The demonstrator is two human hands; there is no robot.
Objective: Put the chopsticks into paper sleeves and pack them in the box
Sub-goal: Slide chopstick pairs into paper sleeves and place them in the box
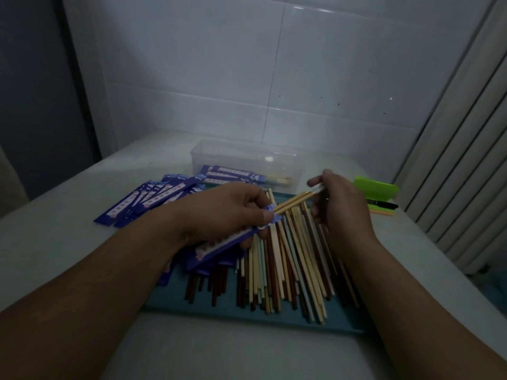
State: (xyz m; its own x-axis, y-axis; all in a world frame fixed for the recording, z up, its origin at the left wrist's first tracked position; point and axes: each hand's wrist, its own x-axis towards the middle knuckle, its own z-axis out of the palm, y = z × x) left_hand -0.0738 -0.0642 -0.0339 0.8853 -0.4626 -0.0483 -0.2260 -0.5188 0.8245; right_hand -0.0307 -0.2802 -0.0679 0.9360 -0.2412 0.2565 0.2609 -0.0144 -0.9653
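Your left hand (230,209) pinches a paper sleeve (227,239). Your right hand (340,209) pinches two chopsticks (293,201) at its mouth. The box (247,160) at 12 o'clock holds a few. The pile (290,270) at 6 o'clock still waits.

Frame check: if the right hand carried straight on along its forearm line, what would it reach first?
Probably the clear plastic box behind the tray: the right hand, pinching a chopstick pair, aims up-left at its near wall. Depth is unclear, so it might pass above.
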